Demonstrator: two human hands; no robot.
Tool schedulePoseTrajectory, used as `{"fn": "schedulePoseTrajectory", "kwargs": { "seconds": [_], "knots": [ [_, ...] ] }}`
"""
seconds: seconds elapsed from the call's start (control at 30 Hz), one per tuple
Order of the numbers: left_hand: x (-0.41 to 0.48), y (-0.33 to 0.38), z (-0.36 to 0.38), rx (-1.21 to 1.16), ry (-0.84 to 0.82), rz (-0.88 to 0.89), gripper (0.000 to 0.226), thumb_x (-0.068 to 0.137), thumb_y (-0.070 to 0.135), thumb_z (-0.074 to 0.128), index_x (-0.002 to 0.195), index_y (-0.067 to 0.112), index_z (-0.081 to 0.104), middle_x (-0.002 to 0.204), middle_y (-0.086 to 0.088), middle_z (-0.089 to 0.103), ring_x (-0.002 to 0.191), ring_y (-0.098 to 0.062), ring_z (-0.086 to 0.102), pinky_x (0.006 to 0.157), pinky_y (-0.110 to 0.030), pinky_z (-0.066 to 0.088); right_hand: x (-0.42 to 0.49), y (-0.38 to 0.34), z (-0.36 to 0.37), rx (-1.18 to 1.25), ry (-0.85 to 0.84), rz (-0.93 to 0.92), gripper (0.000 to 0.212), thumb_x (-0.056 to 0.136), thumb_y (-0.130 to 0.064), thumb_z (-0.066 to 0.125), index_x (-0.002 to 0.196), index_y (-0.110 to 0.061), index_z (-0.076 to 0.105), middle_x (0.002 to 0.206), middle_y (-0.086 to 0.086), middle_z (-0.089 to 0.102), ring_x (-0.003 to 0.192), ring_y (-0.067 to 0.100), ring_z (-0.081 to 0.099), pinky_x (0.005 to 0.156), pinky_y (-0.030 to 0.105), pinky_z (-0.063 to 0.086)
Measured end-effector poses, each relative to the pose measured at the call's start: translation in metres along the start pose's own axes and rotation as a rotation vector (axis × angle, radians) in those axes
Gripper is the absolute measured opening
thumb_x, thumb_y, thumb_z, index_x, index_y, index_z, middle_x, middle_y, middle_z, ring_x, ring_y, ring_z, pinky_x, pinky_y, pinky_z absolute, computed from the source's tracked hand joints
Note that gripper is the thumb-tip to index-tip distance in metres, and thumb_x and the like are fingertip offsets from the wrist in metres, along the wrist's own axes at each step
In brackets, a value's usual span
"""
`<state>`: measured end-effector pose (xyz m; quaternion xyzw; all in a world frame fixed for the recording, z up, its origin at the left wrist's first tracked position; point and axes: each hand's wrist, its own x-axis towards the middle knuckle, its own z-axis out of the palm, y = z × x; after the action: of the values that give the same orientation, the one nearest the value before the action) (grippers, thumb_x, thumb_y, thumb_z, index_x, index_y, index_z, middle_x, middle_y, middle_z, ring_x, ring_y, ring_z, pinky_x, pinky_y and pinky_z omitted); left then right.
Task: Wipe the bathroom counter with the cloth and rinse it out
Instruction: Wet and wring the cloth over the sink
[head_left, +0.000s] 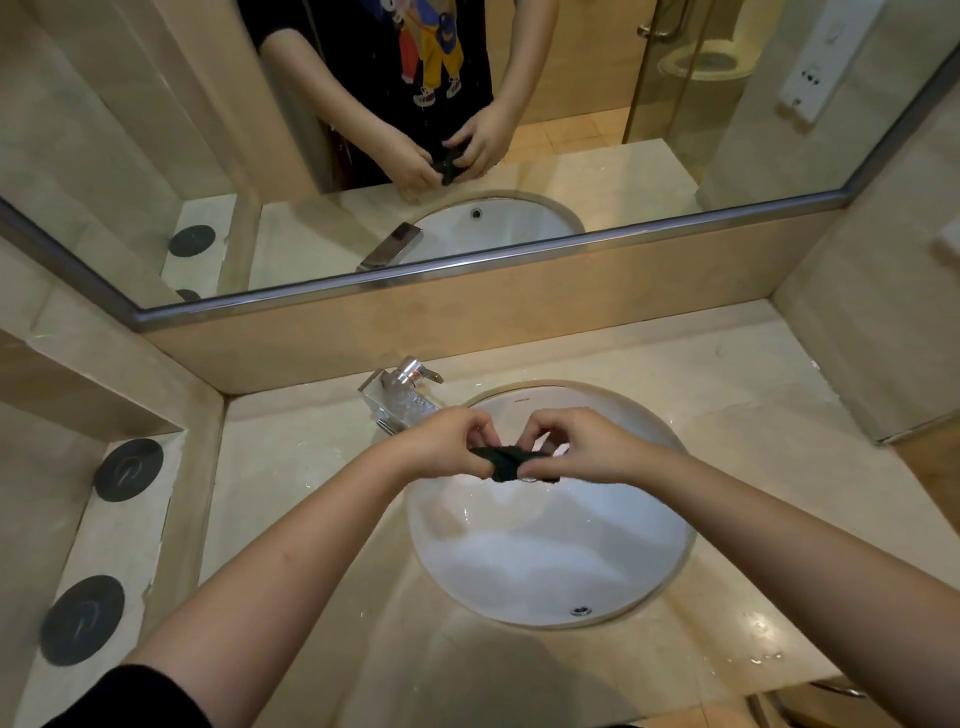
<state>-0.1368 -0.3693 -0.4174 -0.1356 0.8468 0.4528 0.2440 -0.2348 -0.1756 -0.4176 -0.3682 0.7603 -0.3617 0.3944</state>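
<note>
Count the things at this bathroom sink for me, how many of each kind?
Hands: 2 (left hand, right hand)
Dark cloth: 1
Tap: 1
Sink: 1
Black round discs: 2
Mirror: 1
Total: 8

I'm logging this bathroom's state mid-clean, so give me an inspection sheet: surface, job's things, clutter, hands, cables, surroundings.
Surface: beige marble counter, with water drops near its front right.
Job's things: dark bunched cloth held above the white oval sink; chrome square faucet at the sink's back left, no stream seen.
Clutter: two black round discs on the lower ledge at left.
Hands: left hand and right hand each pinch one end of the cloth.
Cables: nothing seen.
Surroundings: metal-framed mirror above the backsplash.
</note>
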Motion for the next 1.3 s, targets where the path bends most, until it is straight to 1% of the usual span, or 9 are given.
{"fn": "schedulePoseTrajectory", "kwargs": {
  "seconds": [0.17, 0.27, 0.37, 0.57, 0.83, 1.03, 1.13, 1.23, 1.3],
  "knots": [
    [-0.006, 0.001, 0.002, 0.204, 0.221, 0.315, 0.023, 0.071, 0.005, 0.068, 0.085, 0.022, 0.062, 0.085, 0.004, 0.068, 0.081, -0.016, 0.063, 0.075, -0.035, 0.050, 0.003, 0.003, -0.015, 0.384, -0.130, 0.195, 0.031, 0.085, -0.016, 0.071, 0.111, -0.007, 0.056, 0.103, 0.015, 0.071, 0.094, 0.034, 0.068, 0.085, 0.047, 0.055],
    [-0.005, 0.000, 0.001, 0.376, 0.273, 0.421, 0.020, 0.071, 0.013, 0.064, 0.089, 0.019, 0.062, 0.080, 0.003, 0.067, 0.075, -0.019, 0.061, 0.068, -0.034, 0.049, 0.004, -0.003, -0.010, 0.326, -0.219, 0.247, 0.036, 0.083, -0.015, 0.074, 0.114, -0.009, 0.058, 0.096, 0.015, 0.073, 0.086, 0.029, 0.071, 0.078, 0.037, 0.057],
    [-0.004, -0.004, 0.004, 0.406, 0.278, 0.373, 0.017, 0.074, 0.016, 0.069, 0.090, 0.020, 0.063, 0.076, 0.003, 0.067, 0.073, -0.019, 0.062, 0.068, -0.035, 0.050, 0.007, -0.006, -0.002, 0.143, -0.102, 0.199, 0.031, 0.074, -0.012, 0.080, 0.100, -0.010, 0.064, 0.085, 0.008, 0.074, 0.072, 0.020, 0.070, 0.069, 0.032, 0.056],
    [-0.008, -0.007, 0.023, -0.328, 0.286, -0.003, 0.014, 0.081, 0.004, 0.072, 0.092, 0.009, 0.066, 0.075, -0.002, 0.074, 0.069, -0.011, 0.071, 0.076, -0.027, 0.052, 0.009, -0.004, 0.013, -0.547, 0.188, -0.041, 0.020, 0.083, -0.023, 0.067, 0.101, -0.016, 0.063, 0.092, 0.002, 0.066, 0.084, 0.021, 0.059, 0.068, 0.035, 0.046],
    [-0.017, -0.016, 0.045, -0.980, 0.187, -0.126, 0.016, 0.089, -0.001, 0.058, 0.102, 0.002, 0.066, 0.085, -0.013, 0.073, 0.074, -0.020, 0.070, 0.092, -0.032, 0.050, 0.010, 0.016, 0.029, -0.837, 0.477, -0.536, 0.027, 0.063, 0.008, 0.073, 0.081, -0.008, 0.060, 0.072, 0.004, 0.055, 0.064, 0.026, 0.054, 0.040, 0.028, 0.037],
    [-0.025, -0.015, 0.033, -0.599, 0.066, -0.130, 0.028, 0.076, 0.009, 0.071, 0.099, 0.009, 0.056, 0.087, -0.016, 0.074, 0.084, -0.026, 0.070, 0.090, -0.034, 0.044, 0.004, 0.032, 0.035, -0.843, 0.451, -0.621, 0.018, 0.072, -0.003, 0.077, 0.083, -0.011, 0.065, 0.073, -0.001, 0.059, 0.065, 0.021, 0.056, 0.041, 0.024, 0.032],
    [-0.023, -0.005, 0.029, -0.300, 0.022, -0.123, 0.039, 0.072, 0.016, 0.070, 0.109, 0.020, 0.059, 0.081, 0.001, 0.075, 0.086, -0.013, 0.069, 0.090, -0.029, 0.047, 0.003, 0.030, 0.031, -0.858, 0.359, -0.627, 0.018, 0.074, -0.005, 0.075, 0.086, -0.014, 0.065, 0.076, -0.003, 0.062, 0.069, 0.021, 0.057, 0.041, 0.024, 0.035],
    [-0.019, 0.004, 0.028, -0.046, 0.059, -0.070, 0.031, 0.070, 0.025, 0.078, 0.098, 0.023, 0.066, 0.073, 0.010, 0.071, 0.071, -0.006, 0.064, 0.076, -0.027, 0.049, -0.002, 0.019, 0.025, -0.728, 0.249, -0.454, 0.018, 0.079, -0.010, 0.071, 0.095, -0.015, 0.066, 0.086, -0.004, 0.065, 0.080, 0.020, 0.058, 0.053, 0.030, 0.045],
    [-0.017, 0.007, 0.028, 0.137, 0.119, 0.026, 0.026, 0.072, 0.023, 0.077, 0.096, 0.022, 0.067, 0.072, 0.011, 0.066, 0.066, -0.007, 0.061, 0.068, -0.026, 0.047, -0.009, 0.008, 0.015, -0.368, 0.113, -0.182, 0.020, 0.081, -0.018, 0.072, 0.101, -0.017, 0.068, 0.093, -0.004, 0.068, 0.086, 0.015, 0.060, 0.070, 0.031, 0.050]
  ]
}}
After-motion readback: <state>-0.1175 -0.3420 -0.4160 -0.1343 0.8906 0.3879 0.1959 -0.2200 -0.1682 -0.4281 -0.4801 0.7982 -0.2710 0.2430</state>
